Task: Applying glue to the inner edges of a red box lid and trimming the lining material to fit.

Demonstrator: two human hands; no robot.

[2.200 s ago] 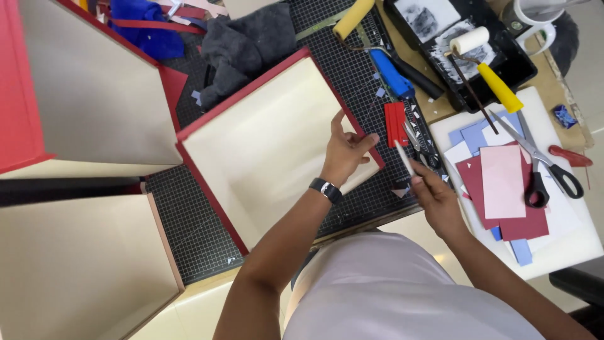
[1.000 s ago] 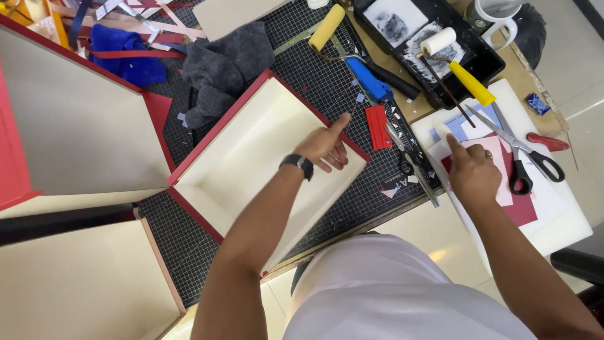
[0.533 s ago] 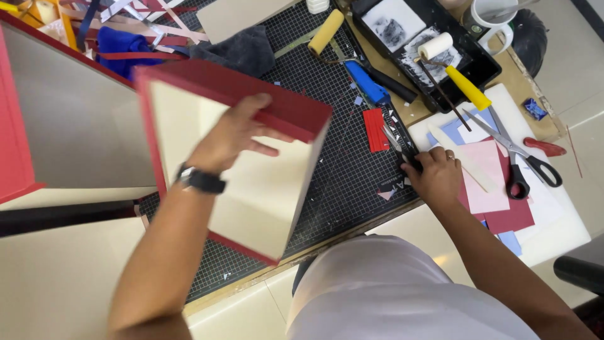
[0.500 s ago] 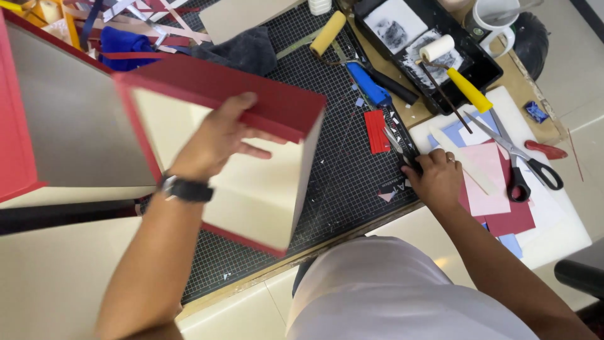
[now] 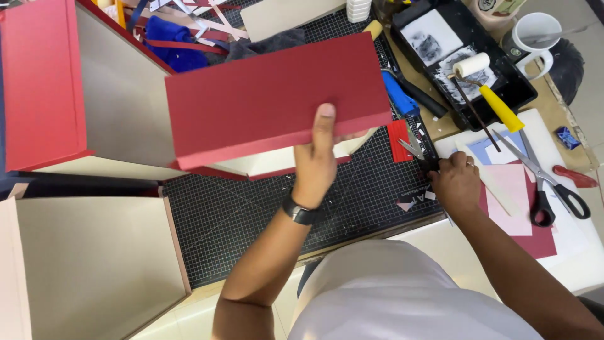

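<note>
- Left hand (image 5: pixel 316 162) is clamped on the red box (image 5: pixel 277 97): the thumb lies flat up the red outer face, and the other fingers are hidden behind the lower edge.
- Red box is lifted off the black cutting mat (image 5: pixel 264 214) and tilted, its broad red face turned toward the camera; a strip of the cream inside shows just below the grip.
- Black wristband (image 5: pixel 299 213) sits on the left wrist, directly below the grip.
- Right hand (image 5: pixel 456 184) rests curled on the right edge of the cutting mat, well apart from the box; whether it holds anything cannot be told.
- Small scissors (image 5: pixel 410 149) with silver blades lie just beside the right hand's fingers, over a small red strip (image 5: pixel 397 140).
- Pink and dark red paper sheets (image 5: pixel 513 201) lie just right of the right hand, with large black-handled scissors (image 5: pixel 541 182) across them.
- Yellow-handled paint roller (image 5: pixel 481 79) lies up and to the right of the right hand, its head in a black tray (image 5: pixel 462 47).
- Blue knife (image 5: pixel 399 93) lies just beyond the box's right end.
- Larger red-and-cream box (image 5: pixel 69 101) stands to the left of the held box.
- Cream board panel (image 5: pixel 94 264) lies below and left of the grip.
</note>
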